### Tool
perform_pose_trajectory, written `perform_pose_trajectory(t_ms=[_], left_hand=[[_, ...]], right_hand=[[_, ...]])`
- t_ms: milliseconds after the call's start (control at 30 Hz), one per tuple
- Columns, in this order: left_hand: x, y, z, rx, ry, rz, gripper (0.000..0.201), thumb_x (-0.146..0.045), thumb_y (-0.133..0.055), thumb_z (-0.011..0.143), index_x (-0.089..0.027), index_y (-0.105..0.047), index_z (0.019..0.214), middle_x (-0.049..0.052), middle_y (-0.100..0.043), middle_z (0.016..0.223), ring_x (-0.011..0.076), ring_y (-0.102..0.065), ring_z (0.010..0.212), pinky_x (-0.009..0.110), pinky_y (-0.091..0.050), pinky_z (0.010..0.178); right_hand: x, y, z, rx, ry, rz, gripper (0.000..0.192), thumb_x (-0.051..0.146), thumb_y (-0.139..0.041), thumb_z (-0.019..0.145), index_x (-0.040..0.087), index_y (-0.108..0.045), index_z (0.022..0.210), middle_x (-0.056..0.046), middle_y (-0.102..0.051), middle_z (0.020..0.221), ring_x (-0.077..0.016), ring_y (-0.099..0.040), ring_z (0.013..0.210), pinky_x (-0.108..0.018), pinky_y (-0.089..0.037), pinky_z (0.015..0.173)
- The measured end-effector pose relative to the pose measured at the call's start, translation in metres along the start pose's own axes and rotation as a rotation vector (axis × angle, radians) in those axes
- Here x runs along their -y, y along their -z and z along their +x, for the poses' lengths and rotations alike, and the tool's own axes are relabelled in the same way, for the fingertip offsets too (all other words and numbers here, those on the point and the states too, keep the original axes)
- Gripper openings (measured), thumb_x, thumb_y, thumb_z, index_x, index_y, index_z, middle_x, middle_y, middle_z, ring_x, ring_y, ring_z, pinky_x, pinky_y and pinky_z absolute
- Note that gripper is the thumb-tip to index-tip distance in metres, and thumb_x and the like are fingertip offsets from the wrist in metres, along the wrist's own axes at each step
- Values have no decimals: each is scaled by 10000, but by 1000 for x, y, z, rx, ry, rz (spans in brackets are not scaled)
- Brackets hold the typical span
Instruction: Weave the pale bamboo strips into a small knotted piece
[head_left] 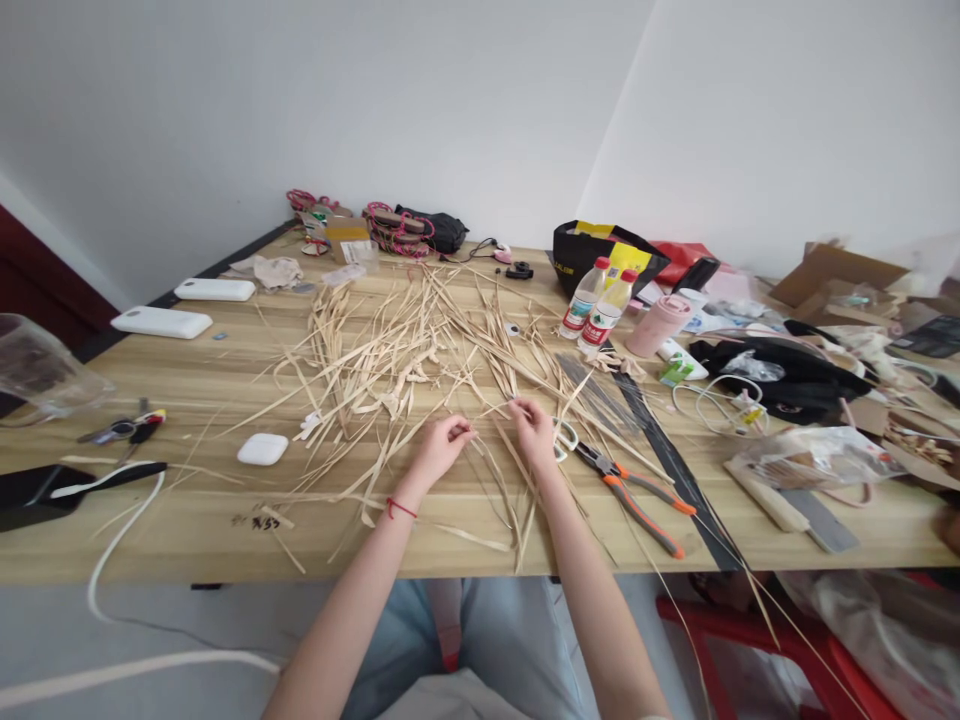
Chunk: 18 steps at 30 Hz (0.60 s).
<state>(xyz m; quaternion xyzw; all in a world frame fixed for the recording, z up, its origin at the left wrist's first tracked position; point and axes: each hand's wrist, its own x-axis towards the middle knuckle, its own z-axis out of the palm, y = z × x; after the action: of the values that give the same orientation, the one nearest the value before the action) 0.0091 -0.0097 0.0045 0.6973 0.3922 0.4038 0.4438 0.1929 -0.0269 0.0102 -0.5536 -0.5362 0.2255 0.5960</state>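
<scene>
A thin red cord bracelet (401,508) rings the left wrist (410,489); the trousers (517,635) are light blue, the top (465,697) pale grey.

I see strips (360,350) across the middle of the tabletop (315,550), pliers (613,473) right of centre near its front edge, bottles (602,322) behind the pliers.

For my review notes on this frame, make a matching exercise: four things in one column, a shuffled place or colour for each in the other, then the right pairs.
Column one
1. Left hand
2. Pale strips
3. Pliers
4. Tumbler

Column two
A. Orange on the handles
B. Pink, beside the red-capped bottles
C. Red cord around the wrist below it
D. Strewn across the middle of the table

Right pairs: 1-C, 2-D, 3-A, 4-B
</scene>
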Motion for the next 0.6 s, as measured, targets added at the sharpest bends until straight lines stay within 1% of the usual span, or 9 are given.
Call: perform_pose_trajectory(t_ms=[33, 100, 167, 233, 300, 367, 433, 500, 600], left_hand=[[-1, 0, 0, 4, -3, -1, 157, -336, -600, 758, -180, -608, 774, 30, -649, 742, 163, -604, 686, 281, -483, 648], [-4, 0, -1, 15, -3, 0, 148, -330, -597, 758, -183, -606, 762, 26, -646, 735, 161, -602, 686, 282, -483, 656], [-6, 0, -2, 15, 0, -2, 139, -320, -599, 753, -183, -595, 731, 18, -635, 710, 155, -595, 670, 280, -482, 649], [-6, 0, -2, 5, 7, -15, 136, -309, -606, 740, -183, -576, 697, 8, -620, 680, 148, -584, 647, 272, -477, 630], [-5, 1, -2, -17, 35, -38, 147, -306, -613, 727, -181, -554, 679, -5, -595, 637, 135, -567, 599, 255, -463, 581], [-4, 2, -1, -60, 80, -93, 170, -319, -613, 725, -178, -527, 685, -22, -565, 593, 117, -545, 541, 234, -440, 527], [-5, 3, 0, -132, 132, -212, 206, -352, -601, 738, -179, -490, 718, -35, -553, 573, 102, -528, 490, 221, -423, 489], [-7, 6, 1, -202, 180, -378, 251, -401, -578, 760, -186, -450, 780, -31, -581, 588, 97, -529, 462, 217, -418, 466], [-10, 12, 3, -258, 221, -603, 317, -463, -552, 780, -195, -398, 850, 15, -656, 679, 107, -571, 488, 230, -442, 482]], right_hand=[[-2, 3, 3, -59, -37, 26, 273, 407, -538, 787, 155, -631, 835, -63, -649, 813, -185, -584, 770, -308, -461, 712], [-6, 10, 8, -123, -78, 66, 289, 426, -584, 742, 149, -630, 807, -59, -646, 777, -179, -579, 730, -292, -460, 664], [-7, 16, 11, -171, -102, 110, 290, 429, -617, 710, 149, -625, 785, -31, -616, 698, -152, -551, 645, -261, -435, 582], [-7, 23, 13, -239, -140, 189, 290, 430, -628, 706, 152, -617, 789, 22, -533, 594, -107, -475, 528, -227, -373, 491], [-8, 32, 15, -343, -188, 304, 292, 432, -634, 707, 157, -602, 800, 72, -414, 519, -67, -362, 438, -205, -294, 426], [-11, 44, 19, -490, -213, 422, 289, 427, -651, 694, 165, -585, 795, 98, -337, 498, -50, -284, 406, -198, -245, 398], [-14, 56, 22, -591, -209, 528, 267, 403, -669, 679, 177, -568, 779, 106, -310, 500, -45, -261, 401, -192, -226, 384], [-16, 66, 23, -591, -213, 592, 239, 382, -665, 686, 180, -560, 760, 115, -262, 488, -43, -229, 387, -185, -196, 362], [-15, 72, 22, -496, -231, 660, 218, 380, -633, 716, 184, -562, 779, 126, -187, 470, -41, -165, 359, -181, -160, 340]])
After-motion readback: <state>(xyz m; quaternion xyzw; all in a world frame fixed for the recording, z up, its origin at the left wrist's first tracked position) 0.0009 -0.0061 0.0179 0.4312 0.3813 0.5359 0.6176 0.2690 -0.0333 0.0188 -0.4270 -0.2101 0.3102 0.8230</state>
